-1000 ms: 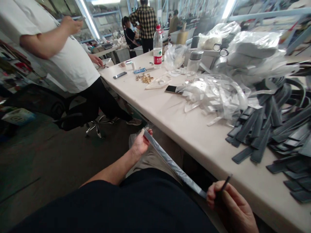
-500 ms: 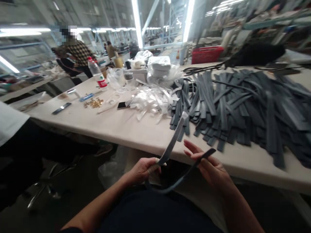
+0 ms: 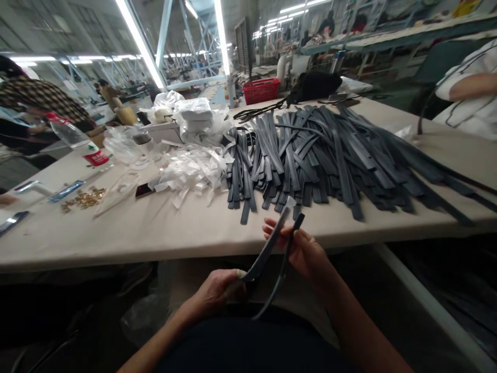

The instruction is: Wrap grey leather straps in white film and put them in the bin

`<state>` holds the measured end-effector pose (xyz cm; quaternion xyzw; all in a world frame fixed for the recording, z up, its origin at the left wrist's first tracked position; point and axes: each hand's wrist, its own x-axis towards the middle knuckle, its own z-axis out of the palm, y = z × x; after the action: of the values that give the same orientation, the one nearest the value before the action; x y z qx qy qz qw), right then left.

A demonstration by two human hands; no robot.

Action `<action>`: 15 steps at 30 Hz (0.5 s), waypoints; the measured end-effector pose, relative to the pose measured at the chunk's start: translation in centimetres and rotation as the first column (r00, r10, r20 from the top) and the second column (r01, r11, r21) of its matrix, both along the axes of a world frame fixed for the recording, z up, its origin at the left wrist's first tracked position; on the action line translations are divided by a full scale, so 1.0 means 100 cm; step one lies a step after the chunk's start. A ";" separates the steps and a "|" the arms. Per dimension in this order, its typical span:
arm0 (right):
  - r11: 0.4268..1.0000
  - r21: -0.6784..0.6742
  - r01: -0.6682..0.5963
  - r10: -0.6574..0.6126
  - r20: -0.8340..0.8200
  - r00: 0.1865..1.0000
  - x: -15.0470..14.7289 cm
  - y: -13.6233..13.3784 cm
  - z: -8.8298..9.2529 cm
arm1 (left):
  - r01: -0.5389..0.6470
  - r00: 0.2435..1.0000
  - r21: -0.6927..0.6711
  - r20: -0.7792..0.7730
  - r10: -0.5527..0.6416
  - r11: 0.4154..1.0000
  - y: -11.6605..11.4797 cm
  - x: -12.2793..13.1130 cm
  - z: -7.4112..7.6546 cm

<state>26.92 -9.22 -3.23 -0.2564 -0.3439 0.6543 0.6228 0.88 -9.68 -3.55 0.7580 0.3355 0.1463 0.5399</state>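
Note:
One dark grey strap (image 3: 265,254) hangs in a loop between my hands, over the table's front edge. My left hand (image 3: 218,291) is closed on it, thumb on top, with a length rising to a pale, whitish end. My right hand (image 3: 307,255) pinches the darker end between thumb and fingers, its other fingers stretched out behind the strap's pale end. Whether those fingers touch the pale end I cannot tell. Just beyond my hands, a big heap of similar grey straps (image 3: 310,160) covers the table.
On the table (image 3: 128,233) lie white strips (image 3: 196,168), a phone-like dark object (image 3: 144,190), small gold-coloured metal pieces (image 3: 87,199) and a tilted bottle (image 3: 79,140). A red basket (image 3: 261,91) stands behind. A person in white (image 3: 471,98) sits at the right.
My view has swung to the right. My right hand has come nearer to the strap's pale end, and the strap's two ends are closer together.

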 end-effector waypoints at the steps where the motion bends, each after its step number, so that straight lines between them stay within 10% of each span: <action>1: 0.999 0.017 -0.034 0.033 0.010 0.999 -0.003 -0.004 0.001 | -0.007 1.000 -0.027 0.022 0.007 1.000 -0.001 0.001 -0.002; 7: 0.976 0.177 -0.128 0.078 0.267 0.961 -0.020 -0.010 0.023 | -0.267 0.889 -0.229 0.317 0.331 0.936 0.012 0.013 0.001; 10: 0.924 0.292 -0.246 0.001 0.641 0.767 -0.027 -0.003 0.045 | -0.287 0.787 -0.296 0.469 0.401 0.911 0.030 0.031 0.021; 15: 0.910 0.356 -0.214 -0.175 0.795 0.581 -0.041 -0.013 0.064 | -0.430 0.700 -0.550 0.299 0.649 0.716 0.038 0.058 0.052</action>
<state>22.87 -10.55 3.19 -0.3847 -0.7238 0.3815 0.4273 6.63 -5.93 1.61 0.4190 0.4302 0.4025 0.6909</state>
